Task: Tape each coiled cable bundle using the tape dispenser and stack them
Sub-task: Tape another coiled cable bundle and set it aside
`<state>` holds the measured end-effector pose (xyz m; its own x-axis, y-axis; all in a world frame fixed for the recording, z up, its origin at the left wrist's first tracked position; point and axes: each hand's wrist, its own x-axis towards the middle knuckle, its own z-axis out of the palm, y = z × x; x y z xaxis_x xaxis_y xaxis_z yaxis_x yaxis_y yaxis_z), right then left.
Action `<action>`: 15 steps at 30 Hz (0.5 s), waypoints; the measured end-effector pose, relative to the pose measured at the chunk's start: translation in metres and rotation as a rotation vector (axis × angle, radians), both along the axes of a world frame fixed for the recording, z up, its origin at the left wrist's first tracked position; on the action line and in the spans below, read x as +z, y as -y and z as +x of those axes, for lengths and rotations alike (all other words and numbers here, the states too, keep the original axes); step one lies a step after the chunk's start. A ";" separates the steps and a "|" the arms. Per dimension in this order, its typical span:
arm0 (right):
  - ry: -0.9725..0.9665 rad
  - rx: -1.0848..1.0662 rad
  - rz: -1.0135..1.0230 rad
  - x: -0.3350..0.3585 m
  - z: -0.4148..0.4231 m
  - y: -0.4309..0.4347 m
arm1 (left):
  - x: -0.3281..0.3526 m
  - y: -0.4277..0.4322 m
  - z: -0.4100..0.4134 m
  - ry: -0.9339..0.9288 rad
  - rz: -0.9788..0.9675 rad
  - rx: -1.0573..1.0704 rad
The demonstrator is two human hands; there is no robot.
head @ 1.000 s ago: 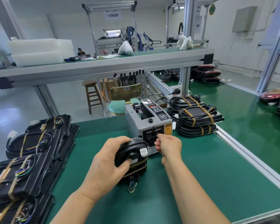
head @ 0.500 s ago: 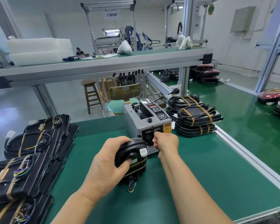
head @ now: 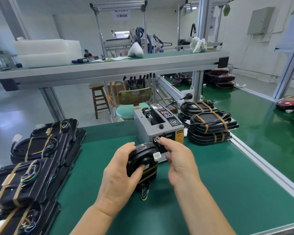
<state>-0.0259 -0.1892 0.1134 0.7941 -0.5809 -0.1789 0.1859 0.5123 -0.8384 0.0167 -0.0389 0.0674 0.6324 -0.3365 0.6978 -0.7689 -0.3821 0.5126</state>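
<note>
Bench, mid-cycle.

- Coiled cable bundle (head: 143, 160): held up on edge over the green bench mat (head: 219, 192), dead centre, just in front of the tape dispenser (head: 159, 126), which sits at its 12 o'clock.
- A tan band (head: 148, 177) already crosses its lower part. A white connector (head: 156, 156) juts out at 3 o'clock and coloured wire tails (head: 145, 192) hang at 6 o'clock.
- Left hand (head: 119, 175): clenched round the bundle, thumb pressed on its face, fingers wrapped over the far rim.
- Right hand (head: 178, 158): reaching to 11 o'clock, with a fingertip at a shiny tape strip (head: 157, 138) in the dispenser mouth. I cannot tell whether the strip is pinched or only touched; the thumb sits apart, lower down.
- Finished stack of taped bundles (head: 210, 122) at 2 o'clock beside the dispenser. More taped bundles (head: 32, 158) are piled at 9 o'clock.

Handling, my reading:
- Light enough for one hand.
- The shell looks stiff and glossy, so likely slick; the cable loops are springy and would uncoil if let go.
- Best hold is across the rim, clamping loops to body as the left hand does. Keep off the connector and wire tails, the fragile bits.
- The tape is flimsy and sticky; take it by one end only, or it folds onto itself.
- Likely step: pulling a second strip for the upper part.
</note>
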 end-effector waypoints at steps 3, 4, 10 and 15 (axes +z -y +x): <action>0.070 0.057 -0.013 0.007 -0.012 -0.013 | -0.003 0.002 -0.001 0.078 -0.013 0.016; 0.074 0.060 0.004 0.008 -0.015 -0.017 | -0.003 0.002 -0.001 0.086 -0.020 0.017; 0.081 0.035 -0.031 0.000 -0.013 -0.029 | -0.004 0.001 -0.002 0.092 -0.043 0.005; 0.084 0.011 -0.126 -0.002 -0.009 -0.028 | -0.002 0.001 -0.002 0.095 -0.017 0.011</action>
<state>-0.0347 -0.1613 0.1119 0.8096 -0.5857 -0.0375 0.2531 0.4061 -0.8781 0.0143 -0.0397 0.0653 0.5670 -0.3175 0.7601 -0.8100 -0.3827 0.4444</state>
